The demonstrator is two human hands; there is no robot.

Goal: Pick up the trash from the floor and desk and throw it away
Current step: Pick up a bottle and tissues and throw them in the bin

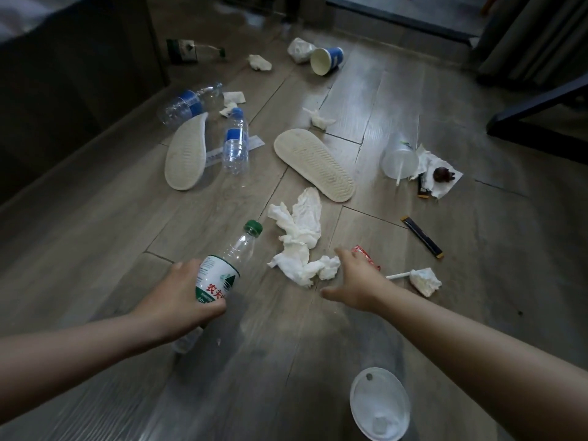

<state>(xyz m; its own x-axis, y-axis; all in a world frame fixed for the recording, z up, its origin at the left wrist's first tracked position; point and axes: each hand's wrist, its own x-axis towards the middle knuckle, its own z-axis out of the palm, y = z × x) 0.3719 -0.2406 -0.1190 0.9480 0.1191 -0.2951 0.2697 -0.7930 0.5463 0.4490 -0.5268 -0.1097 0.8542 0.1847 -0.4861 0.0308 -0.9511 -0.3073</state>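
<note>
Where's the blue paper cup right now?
In the head view, the blue paper cup lies on its side on the floor near the top centre, beside crumpled white paper.

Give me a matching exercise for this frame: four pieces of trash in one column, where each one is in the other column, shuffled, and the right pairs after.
Things
1. green-capped bottle
2. blue paper cup
3. clear cup with straw
4. round white lid

Places
A. flat on the floor, nearest the camera
B. on its side beside a napkin with a dark lump on it
C. gripped in the left hand
D. on its side at the far end of the floor, next to a crumpled white wad

Pairs: 1-C, 2-D, 3-B, 4-A
</note>
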